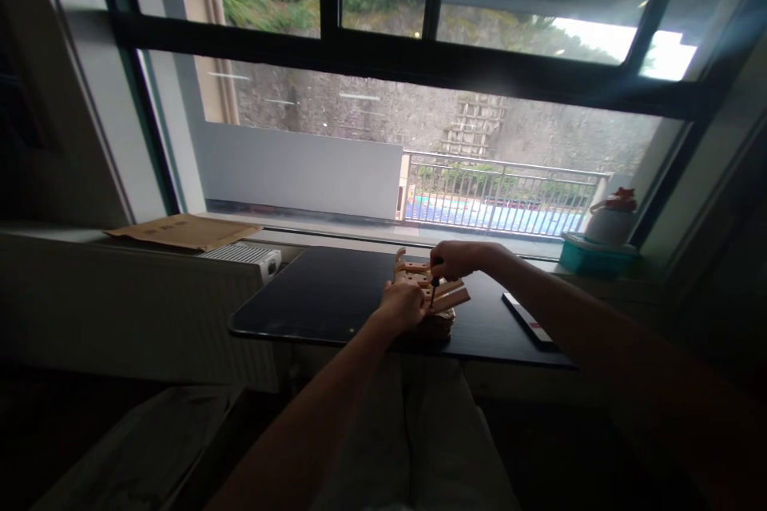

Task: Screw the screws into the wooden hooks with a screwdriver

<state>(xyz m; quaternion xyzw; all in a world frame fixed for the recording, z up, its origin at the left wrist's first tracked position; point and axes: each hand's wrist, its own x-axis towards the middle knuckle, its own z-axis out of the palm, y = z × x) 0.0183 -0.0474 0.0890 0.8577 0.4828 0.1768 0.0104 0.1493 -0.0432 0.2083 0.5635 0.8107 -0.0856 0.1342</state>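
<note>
A small wooden slatted piece with dark holes [418, 279] lies on the black table, close to its front edge. My left hand [403, 305] is closed on its near left side, the fingertips partly hidden. From above, my right hand [456, 259] grips the dark handle of a screwdriver [434, 286]. The screwdriver stands nearly upright, its tip at the near end of the slats; whether it sits in a screw is too small to tell. Loose-looking slat ends [451, 301] stick out to the right. Beneath them is a brown, rough-sided stack or basket [442, 325], mostly in shadow.
The black table [317, 295] stands against a window. A flat white-edged object [528, 319] lies on its right, under my right forearm. On the sill are a brown envelope [185, 231], a teal box [599, 255] and a pale container [611, 222]. A radiator [221, 303] is at left.
</note>
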